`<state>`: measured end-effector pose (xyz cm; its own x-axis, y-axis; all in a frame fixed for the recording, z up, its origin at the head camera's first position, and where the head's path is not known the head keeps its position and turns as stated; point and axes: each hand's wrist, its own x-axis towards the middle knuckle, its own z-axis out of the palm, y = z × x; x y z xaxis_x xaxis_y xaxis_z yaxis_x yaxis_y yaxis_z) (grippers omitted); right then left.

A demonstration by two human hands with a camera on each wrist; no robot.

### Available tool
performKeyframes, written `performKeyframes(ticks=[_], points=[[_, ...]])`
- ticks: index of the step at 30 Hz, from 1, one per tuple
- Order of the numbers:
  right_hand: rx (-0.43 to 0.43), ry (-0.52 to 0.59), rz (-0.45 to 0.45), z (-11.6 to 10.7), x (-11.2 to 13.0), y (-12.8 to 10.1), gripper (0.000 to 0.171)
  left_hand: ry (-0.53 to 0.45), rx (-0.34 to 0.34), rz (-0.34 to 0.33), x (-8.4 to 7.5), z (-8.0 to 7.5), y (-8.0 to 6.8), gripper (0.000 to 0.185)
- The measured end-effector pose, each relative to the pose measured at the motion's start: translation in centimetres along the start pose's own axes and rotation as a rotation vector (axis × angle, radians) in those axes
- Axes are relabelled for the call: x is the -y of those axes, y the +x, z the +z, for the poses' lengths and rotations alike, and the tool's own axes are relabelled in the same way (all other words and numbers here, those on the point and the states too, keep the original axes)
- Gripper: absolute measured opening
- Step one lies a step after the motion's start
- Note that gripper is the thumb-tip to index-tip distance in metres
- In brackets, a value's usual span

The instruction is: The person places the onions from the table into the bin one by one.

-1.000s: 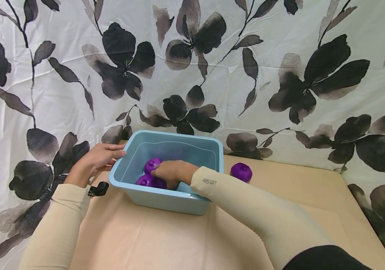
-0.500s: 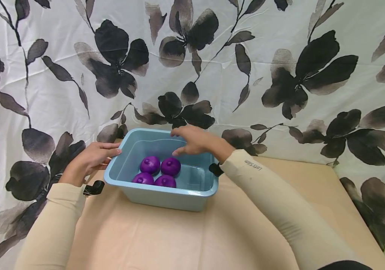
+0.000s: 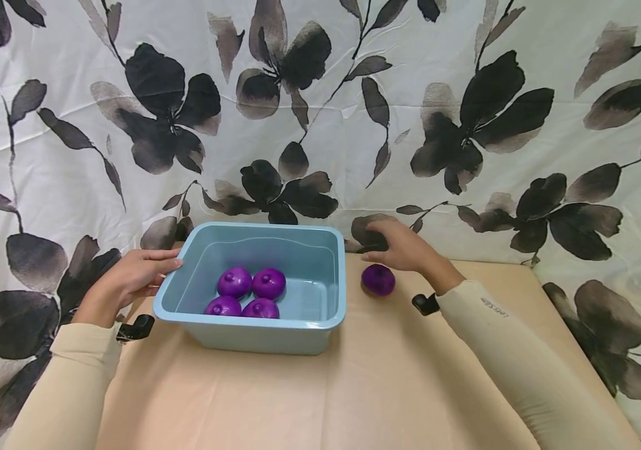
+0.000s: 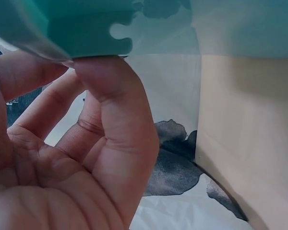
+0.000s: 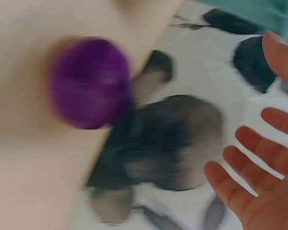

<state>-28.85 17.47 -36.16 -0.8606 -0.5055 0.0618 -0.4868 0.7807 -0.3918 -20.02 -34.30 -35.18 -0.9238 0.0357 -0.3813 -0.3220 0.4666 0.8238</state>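
A light blue plastic tub (image 3: pixel 264 339) stands on the table, with several round, glossy purple onion-like pieces (image 3: pixel 268 284) grouped at its left inside. My left hand (image 3: pixel 129 278) pinches the tub's left rim between thumb and fingers; in the left wrist view the thumb (image 4: pixel 116 86) presses up against that rim. One more purple onion-like piece (image 3: pixel 378 280) lies on the table right of the tub. Above and just behind it hovers my right hand (image 3: pixel 402 247), fingers spread and holding nothing. The right wrist view shows this purple piece (image 5: pixel 90 82) apart from the fingers (image 5: pixel 252 139).
A tan cloth covers the table (image 3: pixel 320 400). Right behind the table's back edge hangs a white curtain (image 3: pixel 348 156) with dark printed flowers. A small black camera (image 3: pixel 425 304) sits on my right wrist, another (image 3: pixel 136 328) on the left.
My right hand has come up out of the tub and moved right, over the lone purple piece. The pieces inside are now uncovered. My left hand stays on the rim.
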Motion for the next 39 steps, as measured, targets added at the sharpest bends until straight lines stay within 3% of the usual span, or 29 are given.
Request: performKeyframes(ticks=[9,12,16,23,39], points=[[-0.098,0.109,0.234,7.9,-5.6,-2.0,0.086,-0.045,-0.013,-0.005,0.4,0.4,0.5,0.068],[-0.153,0.132,0.298,10.7,-5.9,-2.5,0.086,-0.042,-0.013,-0.005,0.2,0.5,0.6,0.068],[-0.206,0.099,0.31,13.0,-5.4,-2.8,0.082,-0.031,-0.014,-0.017,0.1,0.7,0.5,0.069],[-0.241,-0.011,0.271,14.0,-4.0,-2.4,0.075,-0.033,-0.021,-0.018,0.1,0.6,0.2,0.07],[-0.348,-0.012,0.239,13.5,-2.3,-3.1,0.067,-0.041,-0.017,-0.029,-0.1,0.4,0.4,0.068]])
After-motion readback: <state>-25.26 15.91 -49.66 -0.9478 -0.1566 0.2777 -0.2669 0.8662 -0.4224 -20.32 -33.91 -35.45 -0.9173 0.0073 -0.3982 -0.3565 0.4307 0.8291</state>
